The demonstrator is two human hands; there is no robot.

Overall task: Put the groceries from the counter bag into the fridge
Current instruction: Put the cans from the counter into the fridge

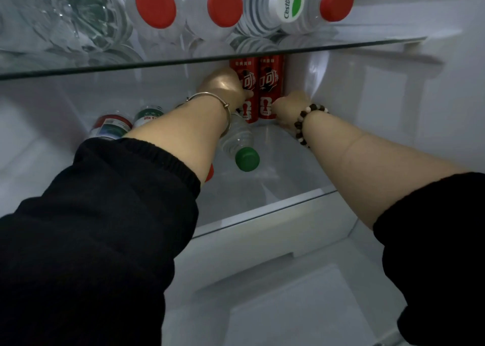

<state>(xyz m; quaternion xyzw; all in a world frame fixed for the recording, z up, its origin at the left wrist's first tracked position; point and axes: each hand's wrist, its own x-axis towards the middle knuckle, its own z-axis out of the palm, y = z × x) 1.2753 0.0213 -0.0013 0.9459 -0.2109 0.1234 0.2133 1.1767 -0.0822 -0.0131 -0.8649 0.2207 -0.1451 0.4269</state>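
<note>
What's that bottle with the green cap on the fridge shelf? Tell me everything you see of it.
The green-capped bottle is clear ribbed plastic, apparently holding water. It lies on its side on the lower glass shelf, cap toward the camera. Its far end is hidden behind the left forearm. Two red cans stand just behind it.

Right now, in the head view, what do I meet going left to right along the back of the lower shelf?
Red-label bottle → green-label bottle → left hand → left can → right can → right hand. The green-cap bottle is left out: the left arm crosses it.
</note>
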